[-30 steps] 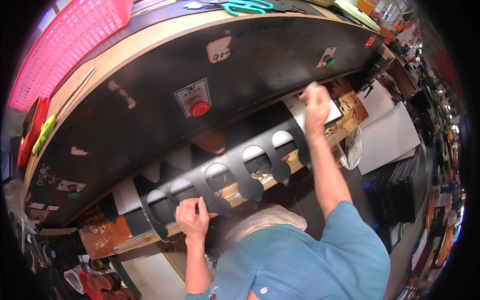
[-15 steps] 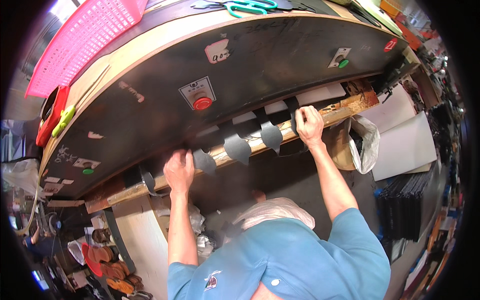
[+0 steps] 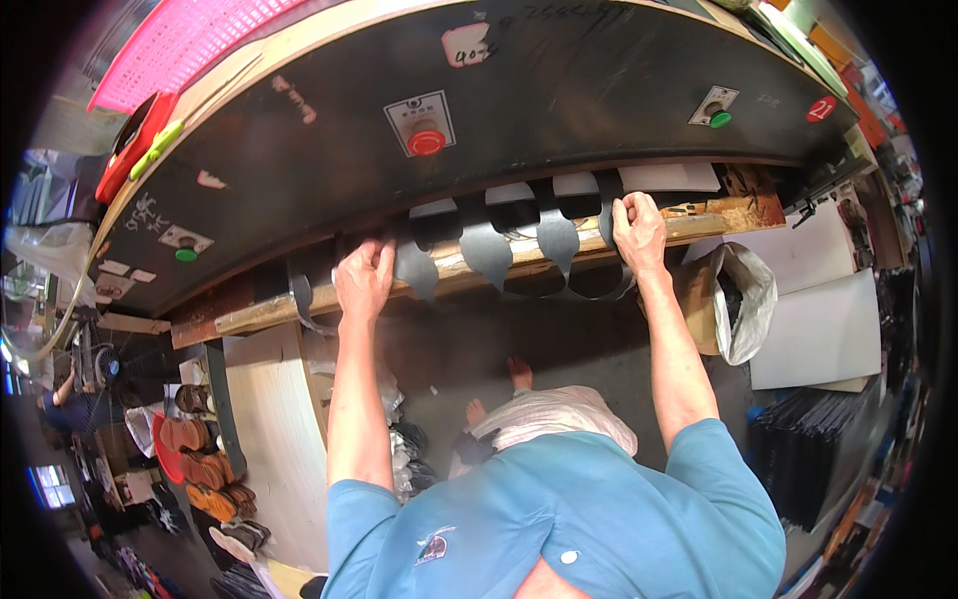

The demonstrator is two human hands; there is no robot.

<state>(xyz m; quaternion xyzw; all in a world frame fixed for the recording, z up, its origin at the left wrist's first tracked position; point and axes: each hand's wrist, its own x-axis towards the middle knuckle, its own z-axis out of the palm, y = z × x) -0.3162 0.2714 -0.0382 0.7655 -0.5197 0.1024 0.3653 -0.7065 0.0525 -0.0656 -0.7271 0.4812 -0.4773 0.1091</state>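
A thin dark grey sheet [image 3: 486,255] with rows of cut-out gaps lies over the wooden ledge, its rounded lobes and narrow strips drooping past the front edge. It runs back into the slot under the black machine front. My left hand [image 3: 363,278] pinches the sheet toward its left part, fingers curled at the ledge. At the right end, my right hand [image 3: 640,232] is closed on a strip of the same sheet, thumb against fingers. Both hands rest close to the wooden ledge [image 3: 269,311].
The machine front bears a red push button [image 3: 426,142] and green buttons [image 3: 719,118]. On its top left sit a pink basket [image 3: 190,45] and yellow-green-handled scissors [image 3: 155,150]. A white sack [image 3: 750,309], pale boards [image 3: 818,329] and a black stack [image 3: 808,444] stand right.
The whole view has shifted, so the machine front sits higher in the picture. Both hands keep hold of the sheet at about the same spots along the ledge.
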